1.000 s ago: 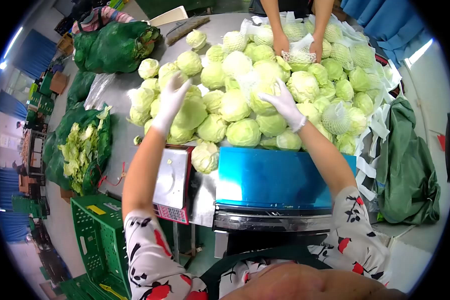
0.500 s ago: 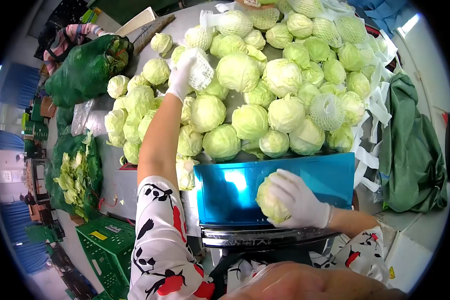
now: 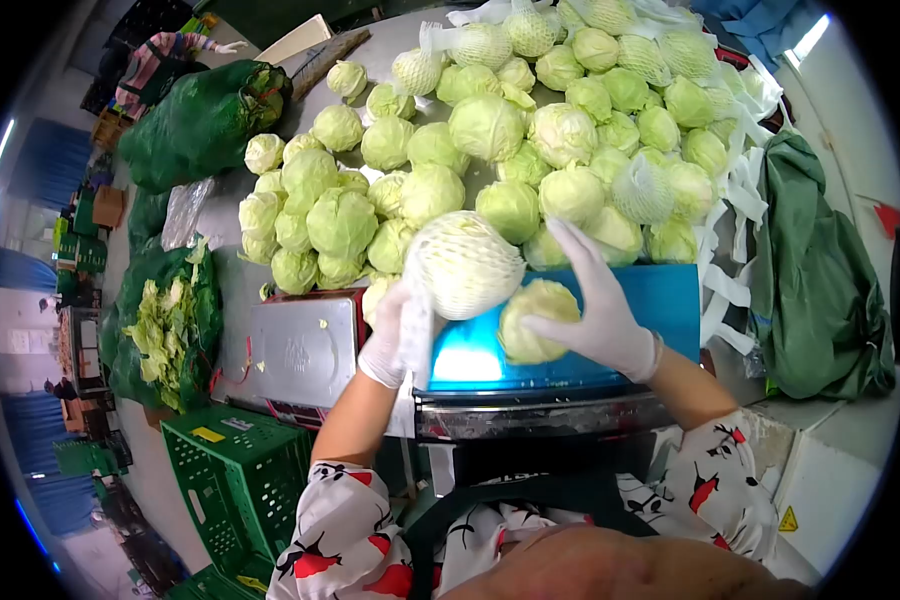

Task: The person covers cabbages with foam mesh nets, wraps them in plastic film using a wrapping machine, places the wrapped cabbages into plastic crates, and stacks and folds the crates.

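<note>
My left hand, in a white glove, is closed on a cabbage in white foam netting, with a loose end of netting hanging below. My right hand, also gloved, has its thumb and fingers spread around the right side of a bare cabbage. That cabbage is over the blue panel, close to the netted one. Behind both hands lies a large pile of cabbages, several of them in netting at the far side.
A metal scale stands left of my left arm, with a green crate below it. Green net sacks lie at the left, near a person. Green cloth hangs at the right edge.
My left hand has come back from the pile and now has a netted cabbage. My right hand has gone from the pile to a bare cabbage over the blue panel. The co-worker's hands have left the far side.
</note>
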The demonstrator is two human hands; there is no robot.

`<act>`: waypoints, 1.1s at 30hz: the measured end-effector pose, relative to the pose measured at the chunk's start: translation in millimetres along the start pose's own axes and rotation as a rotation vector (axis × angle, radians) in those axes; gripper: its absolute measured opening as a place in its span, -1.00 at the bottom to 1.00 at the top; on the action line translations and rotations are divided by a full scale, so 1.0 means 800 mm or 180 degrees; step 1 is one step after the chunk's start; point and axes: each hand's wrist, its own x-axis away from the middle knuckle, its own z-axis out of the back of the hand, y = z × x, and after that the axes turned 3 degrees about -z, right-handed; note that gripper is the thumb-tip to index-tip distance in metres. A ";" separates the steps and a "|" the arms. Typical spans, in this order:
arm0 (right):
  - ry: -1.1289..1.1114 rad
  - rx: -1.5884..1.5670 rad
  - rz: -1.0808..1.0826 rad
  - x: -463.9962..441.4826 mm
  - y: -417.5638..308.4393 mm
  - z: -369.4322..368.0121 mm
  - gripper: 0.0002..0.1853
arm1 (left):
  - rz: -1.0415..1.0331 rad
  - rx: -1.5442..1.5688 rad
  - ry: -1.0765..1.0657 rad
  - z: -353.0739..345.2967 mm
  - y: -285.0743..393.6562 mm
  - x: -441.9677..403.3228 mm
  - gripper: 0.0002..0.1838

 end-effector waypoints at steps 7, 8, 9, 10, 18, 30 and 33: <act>-0.0040 0.1415 0.1875 -0.004 -0.061 -0.079 -0.39 | -0.0898 -0.2489 0.0155 0.063 -0.074 0.058 -0.43; 0.0035 0.1284 0.1902 -0.002 -0.061 -0.089 -0.46 | -0.0991 -0.2649 0.0175 0.065 -0.069 0.068 -0.44; 0.0122 0.1158 0.1944 0.000 -0.062 -0.100 -0.52 | -0.1051 -0.2544 0.0213 0.067 -0.064 0.080 -0.46; 0.0156 0.1054 0.1999 0.007 -0.062 -0.113 -0.56 | -0.1037 -0.2162 0.0248 0.060 -0.053 0.089 -0.47; 0.0555 -0.0734 0.0336 0.051 -0.090 -0.151 -0.76 | -0.1020 -0.0965 0.0660 0.058 -0.071 0.126 -0.23; 0.1960 -0.1505 -0.0524 0.095 -0.069 -0.030 -0.78 | -0.2298 -0.5011 0.0047 -0.088 -0.074 0.130 0.43; 0.1563 -0.1110 -0.0634 0.109 -0.047 -0.032 -0.79 | -0.1787 -0.6156 -0.0758 -0.118 -0.087 0.099 0.35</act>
